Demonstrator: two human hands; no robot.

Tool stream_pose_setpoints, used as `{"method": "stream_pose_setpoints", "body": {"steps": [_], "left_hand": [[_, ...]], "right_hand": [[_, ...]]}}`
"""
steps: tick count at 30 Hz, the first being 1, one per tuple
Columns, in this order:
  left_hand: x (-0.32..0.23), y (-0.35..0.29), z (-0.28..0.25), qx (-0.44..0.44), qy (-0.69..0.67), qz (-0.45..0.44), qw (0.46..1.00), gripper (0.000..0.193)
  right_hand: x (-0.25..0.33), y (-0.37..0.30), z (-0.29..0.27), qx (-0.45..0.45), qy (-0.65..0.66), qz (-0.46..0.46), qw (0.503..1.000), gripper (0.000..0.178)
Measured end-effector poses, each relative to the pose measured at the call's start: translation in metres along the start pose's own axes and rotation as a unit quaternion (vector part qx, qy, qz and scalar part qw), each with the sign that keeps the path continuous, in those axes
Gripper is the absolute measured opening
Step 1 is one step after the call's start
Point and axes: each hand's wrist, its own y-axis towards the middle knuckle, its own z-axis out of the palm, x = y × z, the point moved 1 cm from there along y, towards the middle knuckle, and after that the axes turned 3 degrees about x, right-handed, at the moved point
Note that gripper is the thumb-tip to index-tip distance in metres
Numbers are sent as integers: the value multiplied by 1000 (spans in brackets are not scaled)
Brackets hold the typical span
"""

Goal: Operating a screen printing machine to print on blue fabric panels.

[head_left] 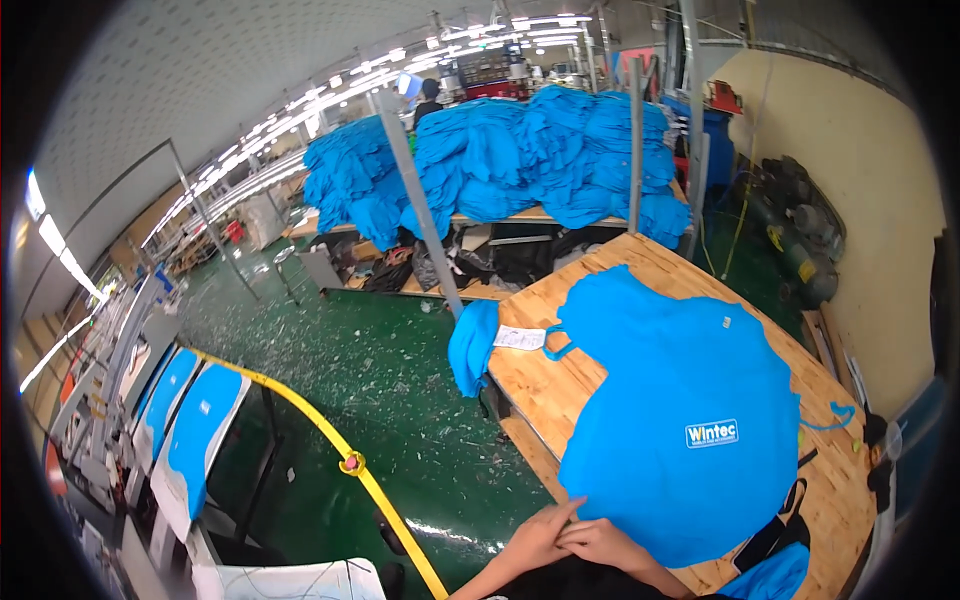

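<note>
Head view: bare left hand (540, 535) and bare right hand (602, 543) meet at the near edge of the table, fingers overlapping and partly curled; can't tell if anything is pinched between them. Flat blue apron-shaped fabric piece with white-bordered print (690, 370) lies spread on the light wooden tabletop (525, 380), ahead and to the right of both hands. Its near-left edge is right by the fingertips; contact unclear. Ties stick out at its far-left and right sides. Small white paper sheet (520, 338) sits near the far-left tie, beside a bunched blue cloth bundle (473, 350) hanging at the table's left edge. More crumpled blue cloth (775, 577) at lower right. Big blue fabric stacks (500, 160) beyond the table
</note>
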Motion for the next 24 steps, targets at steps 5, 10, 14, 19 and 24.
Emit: {"method": "stream_pose_setpoints", "body": {"steps": [5,10,14,19,24], "left_hand": [[19,-48,-8,11,6,-164,986,44],[22,-86,-27,-181,-80,-162,967,41],[19,-112,-40,-278,-131,-209,928,40],[13,-130,-40,-350,-122,-223,902,45],[16,-142,-31,-372,-122,-217,894,47]], "right_hand": [[1,41,23,168,8,-131,977,13],[15,74,40,196,63,-147,967,16],[29,94,42,245,235,-35,940,23],[40,101,60,334,277,-15,901,21],[41,104,75,331,279,-45,900,16]]}}
